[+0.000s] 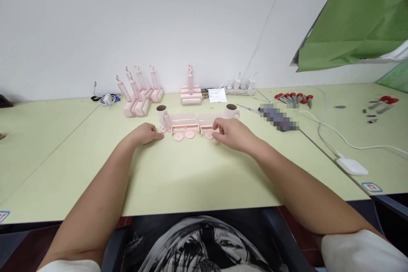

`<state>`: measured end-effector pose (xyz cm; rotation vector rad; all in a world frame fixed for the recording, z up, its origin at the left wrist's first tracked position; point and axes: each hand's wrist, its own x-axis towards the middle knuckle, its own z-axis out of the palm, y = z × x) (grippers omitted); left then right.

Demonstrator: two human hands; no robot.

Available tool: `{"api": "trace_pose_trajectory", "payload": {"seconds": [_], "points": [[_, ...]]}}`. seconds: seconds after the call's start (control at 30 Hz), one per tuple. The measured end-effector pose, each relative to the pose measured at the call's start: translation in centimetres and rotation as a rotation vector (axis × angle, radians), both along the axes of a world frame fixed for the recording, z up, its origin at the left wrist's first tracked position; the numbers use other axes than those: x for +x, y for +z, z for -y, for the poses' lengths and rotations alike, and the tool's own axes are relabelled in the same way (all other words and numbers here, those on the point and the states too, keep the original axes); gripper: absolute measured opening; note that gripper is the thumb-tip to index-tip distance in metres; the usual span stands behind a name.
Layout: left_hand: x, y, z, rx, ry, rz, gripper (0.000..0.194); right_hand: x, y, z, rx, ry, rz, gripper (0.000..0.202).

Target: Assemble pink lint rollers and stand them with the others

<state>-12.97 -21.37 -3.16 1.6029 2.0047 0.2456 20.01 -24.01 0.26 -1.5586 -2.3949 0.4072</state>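
Observation:
At a small pink part left of the row, my left hand has its fingers drawn together; whether it grips the part is unclear. My right hand is curled over the right end of a pink tray piece, beside a round pink disc, fingertips bent together on something too small to name. A second pink tray piece lies between the hands, with two pink discs before it. Clear sheets stand behind the trays. Cardboard tubes stand at both ends, each near a small clear tube.
Several pink assembled pieces stand at the back left, others back centre. A white paper and power strip lie by the wall. Red-handled tools, a pixelated object and a cabled white charger are right.

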Motion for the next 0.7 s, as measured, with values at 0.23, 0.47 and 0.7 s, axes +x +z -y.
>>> {"api": "trace_pose_trajectory", "payload": {"seconds": [0.23, 0.47, 0.7], "points": [[-0.7, -0.6, -0.3, -0.019, 0.039, 0.12, 0.044, 0.4, -0.5, -1.6, -0.139, -0.021, 0.11, 0.004], [-0.8, -0.7, -0.4, -0.025, 0.023, 0.101, 0.047, 5.3, 3.0, -1.3, -0.01, -0.321, -0.064, 0.01], [-1.0, -0.6, -0.4, -0.027, 0.009, 0.087, 0.047, 6.5, 0.8, -2.9, -0.19, -0.34, 0.064, 0.014]]}}
